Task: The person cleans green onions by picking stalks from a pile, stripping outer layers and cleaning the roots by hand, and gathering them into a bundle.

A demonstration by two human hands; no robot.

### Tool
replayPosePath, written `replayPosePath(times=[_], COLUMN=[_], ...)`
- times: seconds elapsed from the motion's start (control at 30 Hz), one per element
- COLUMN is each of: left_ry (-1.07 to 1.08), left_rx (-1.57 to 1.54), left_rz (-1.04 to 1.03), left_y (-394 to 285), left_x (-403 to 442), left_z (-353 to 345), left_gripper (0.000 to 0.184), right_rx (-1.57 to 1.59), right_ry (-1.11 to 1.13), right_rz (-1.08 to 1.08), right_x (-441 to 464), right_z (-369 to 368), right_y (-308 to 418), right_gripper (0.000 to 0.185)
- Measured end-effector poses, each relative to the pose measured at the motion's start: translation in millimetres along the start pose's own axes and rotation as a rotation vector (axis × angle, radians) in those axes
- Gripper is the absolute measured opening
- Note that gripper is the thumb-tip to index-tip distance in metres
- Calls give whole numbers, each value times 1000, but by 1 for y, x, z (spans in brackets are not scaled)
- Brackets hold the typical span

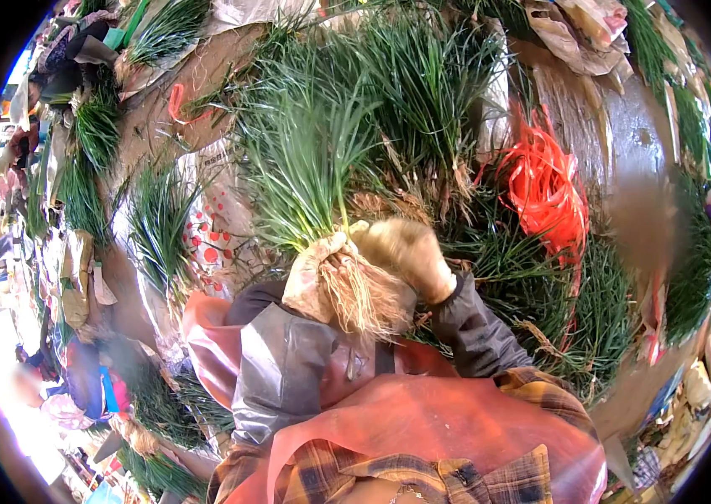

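My left hand [309, 273], in a dirt-stained pale glove, is closed around a bunch of grass-like plants [309, 176]. The long green leaves fan upward and away from me, while the pale stringy roots [364, 294] hang toward my apron. Right beside the bunch, at the base of the leaves, is my right hand [410, 252], also gloved. It is smeared by motion, so its fingers cannot be made out. Behind both hands lies a large pile of similar green plants [422, 84], some with brown roots showing.
A tangle of red plastic ribbon [544, 189] lies on the plants to the right. A white printed sack [212, 227] with red dots is at the left, beside a smaller bunch [158, 218]. More bunches and other people are along the left edge.
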State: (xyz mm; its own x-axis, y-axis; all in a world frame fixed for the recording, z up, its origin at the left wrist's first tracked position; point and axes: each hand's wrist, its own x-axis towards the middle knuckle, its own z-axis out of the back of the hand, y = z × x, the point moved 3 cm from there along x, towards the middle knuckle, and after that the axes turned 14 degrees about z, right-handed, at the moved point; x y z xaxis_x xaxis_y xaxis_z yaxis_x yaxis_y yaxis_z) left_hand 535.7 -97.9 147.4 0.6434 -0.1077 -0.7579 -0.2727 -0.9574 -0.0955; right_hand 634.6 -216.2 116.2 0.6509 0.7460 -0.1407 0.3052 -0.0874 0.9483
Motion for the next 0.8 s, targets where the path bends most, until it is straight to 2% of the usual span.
replayPosePath(times=[0.03,0.1,0.13,0.17,0.2,0.23,0.27,0.33,0.37,0.4,0.43,0.5,0.53,0.57,0.63,0.67,0.7,0.77,0.8], left_ry=[-31,-29,-26,-24,-89,-152,-58,29,33,63,212,296,380,404,344,222,81,-88,-81], left_rx=[20,36,54,54,63,76,92,93,122,55,-11,-62,-125,-201,-40,12,110,-18,19], left_rz=[-37,6,42,45,-34,-113,-97,-117,-127,-81,-49,-137,-228,-296,-382,-514,-464,-496,-453], left_y=[2,3,4,6,6,4,-5,-14,-16,-12,-11,-12,-14,-13,-23,-28,-28,-28,-30], left_x=[2,4,6,2,-6,-11,-11,-24,-29,-31,-33,-39,-42,-49,-53,-47,-53,-38,-36], left_z=[8,17,19,13,7,3,9,0,0,-8,-15,-22,-21,-30,-25,-11,-11,2,14], left_gripper=[29,27,24,24,24,23,24,34,38,42,39,47,49,43,36,29,32,38,43], right_rx=[-199,0,-45,-218,52,85,126,342,215,-208,-638,-652,-1445,-1393,-1448,-1444,-1601,-1777,-1773], right_ry=[-29,-44,82,156,226,306,385,337,378,368,340,159,481,848,920,935,589,-210,-10], right_rz=[-43,-51,-108,107,-103,-14,73,125,-4,382,761,577,512,101,-143,-148,82,564,213], right_x=[13,32,43,51,45,41,37,16,6,7,2,-5,-17,-26,-31,-28,-15,25,53], right_z=[13,12,6,-12,-19,-25,-31,-44,-34,-24,-16,17,31,42,49,51,54,64,70], right_y=[-10,-13,-23,-17,-16,-11,-6,-3,2,3,-5,-59,-95,-125,-128,-131,-123,-101,-110], right_gripper=[24,32,37,37,45,48,51,37,23,17,11,15,15,17,23,23,23,25,24])
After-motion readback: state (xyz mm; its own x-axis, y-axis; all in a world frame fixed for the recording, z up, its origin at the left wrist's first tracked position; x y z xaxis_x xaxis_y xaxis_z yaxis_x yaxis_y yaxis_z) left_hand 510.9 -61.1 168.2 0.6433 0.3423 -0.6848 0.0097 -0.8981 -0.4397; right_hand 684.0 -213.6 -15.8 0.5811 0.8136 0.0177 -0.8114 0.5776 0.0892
